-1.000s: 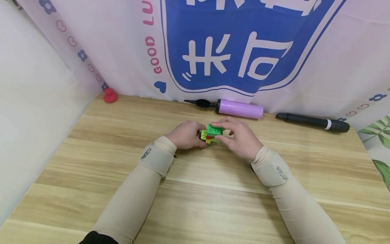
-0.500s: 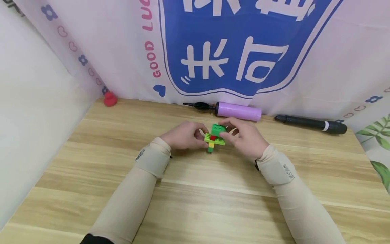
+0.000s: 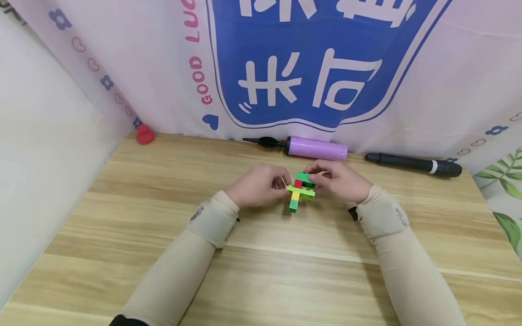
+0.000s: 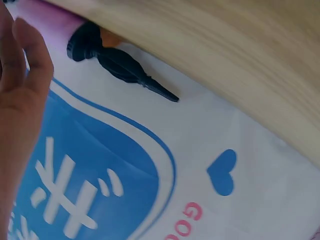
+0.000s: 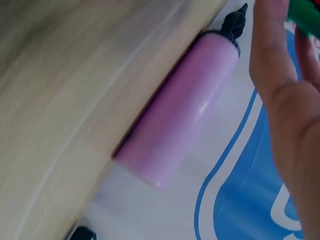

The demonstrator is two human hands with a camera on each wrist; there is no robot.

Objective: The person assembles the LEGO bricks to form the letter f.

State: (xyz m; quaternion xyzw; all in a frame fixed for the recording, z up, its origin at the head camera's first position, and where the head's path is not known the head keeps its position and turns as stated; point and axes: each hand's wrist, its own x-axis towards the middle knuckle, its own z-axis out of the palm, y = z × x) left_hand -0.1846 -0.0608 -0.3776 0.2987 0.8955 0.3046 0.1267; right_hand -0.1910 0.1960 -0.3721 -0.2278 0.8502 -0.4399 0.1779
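A small figure of joined toy building bricks is between my hands in the head view. It has a green brick on top, a red one below, a lime plate across the middle, then yellow and green bricks at the bottom. My right hand pinches the top green brick from the right. My left hand has thumb and forefinger curled at the lime plate's left end. In the right wrist view, part of the green brick shows by the fingers. The left wrist view shows my left hand without the bricks.
A purple and black hand pump lies behind the hands at the wooden table's back edge. To its right is a black rod-shaped object with a white band. A red rounded object stands at the back left corner, before a printed cloth.
Both hands and the brick figure have shifted a little right in the head view. The figure has turned and tilted, so its yellow and lower green bricks show more. The left fingers cover less of it.
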